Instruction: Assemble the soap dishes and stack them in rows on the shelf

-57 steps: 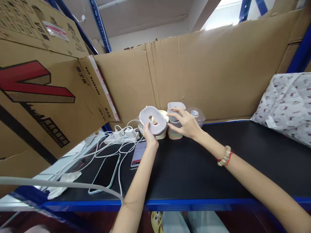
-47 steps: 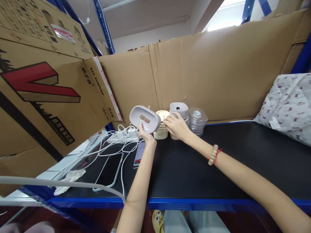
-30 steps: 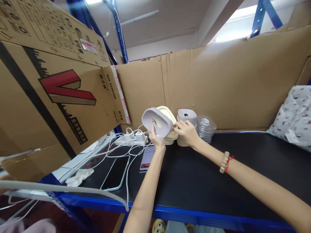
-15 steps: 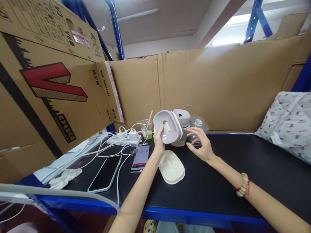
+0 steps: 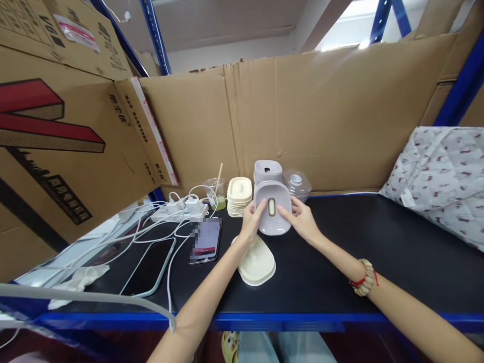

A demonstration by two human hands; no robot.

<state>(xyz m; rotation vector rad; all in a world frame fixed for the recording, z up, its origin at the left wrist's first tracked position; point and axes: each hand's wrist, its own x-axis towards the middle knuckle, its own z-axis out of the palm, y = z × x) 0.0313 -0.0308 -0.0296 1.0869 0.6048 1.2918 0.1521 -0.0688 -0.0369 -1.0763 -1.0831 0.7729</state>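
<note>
A lilac-grey rounded plastic dish with an oval slot is raised above the table, its hollow side towards me. My left hand is closed on its left side, thumb on the inner face. My right hand grips the right edge, with its thumb beside the slot. Something cream-coloured shows through the slot. Below, a cream plastic piece of like outline lies on the table, partly covered by my left hand and forearm. Behind the dish stand a stack of cream pieces and a stack of grey dishes.
Left on the black tabletop lie a lit phone, a dark phone, a power strip with tangled cables and a tissue. A drink cup, a clear plastic container and cardboard stand behind.
My right hand has moved from open beside the dish to gripping its right edge. The dish has turned more upright to face me. The view has shifted, and the cream stack now shows.
</note>
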